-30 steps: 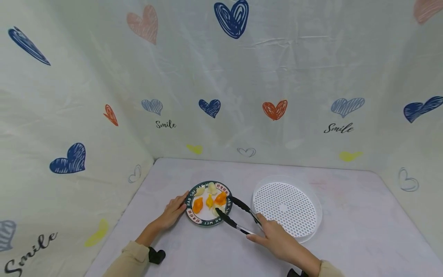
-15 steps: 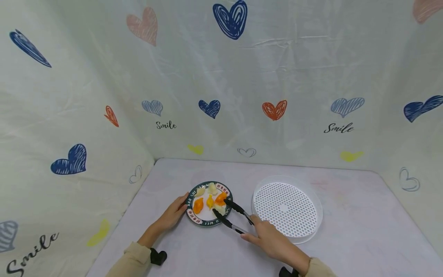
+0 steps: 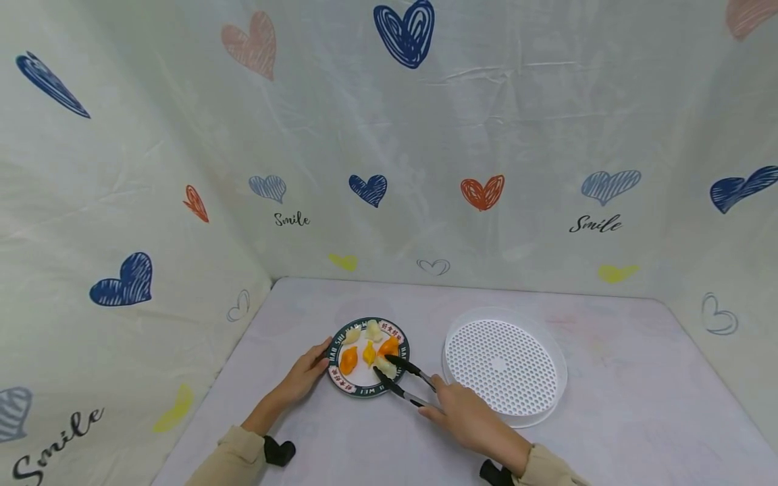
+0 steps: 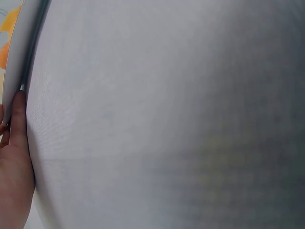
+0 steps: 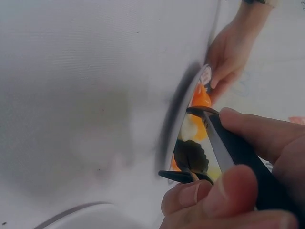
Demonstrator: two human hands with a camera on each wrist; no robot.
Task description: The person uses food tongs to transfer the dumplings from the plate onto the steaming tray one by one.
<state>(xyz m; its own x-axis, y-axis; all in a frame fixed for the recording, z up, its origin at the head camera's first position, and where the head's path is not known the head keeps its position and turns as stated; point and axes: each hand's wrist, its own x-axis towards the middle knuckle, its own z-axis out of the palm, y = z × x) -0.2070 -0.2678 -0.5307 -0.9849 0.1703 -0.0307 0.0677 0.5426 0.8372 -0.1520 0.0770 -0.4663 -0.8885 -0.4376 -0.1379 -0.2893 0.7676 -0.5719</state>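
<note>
Black-tipped tongs (image 3: 392, 386), one pair: tips drawn closer over the last second, now partly spread about a pale piece (image 3: 385, 368) on the green-rimmed plate (image 3: 362, 391); pickup seemingly begun, hold not yet secured. Hands, two: right hand (image 3: 467, 413) curled round the tongs; left hand (image 3: 304, 373) gripping the plate's edge. Perforated white tray (image 3: 501, 371): right of plate, on worktop (image 3: 316, 297).

A round white plate (image 3: 358, 376) with a dark green, lettered rim lies face up, the left hand (image 3: 306, 373) holding its nine o'clock edge. Orange pieces (image 3: 348, 361) sit at nine and two, a yellow piece (image 3: 369, 354) centrally, pale pieces (image 3: 373, 331) at eleven, twelve and four. Black-ended metal tongs (image 3: 406, 365), gripped by the right hand (image 3: 464, 413), reach in spread from four o'clock.
</note>
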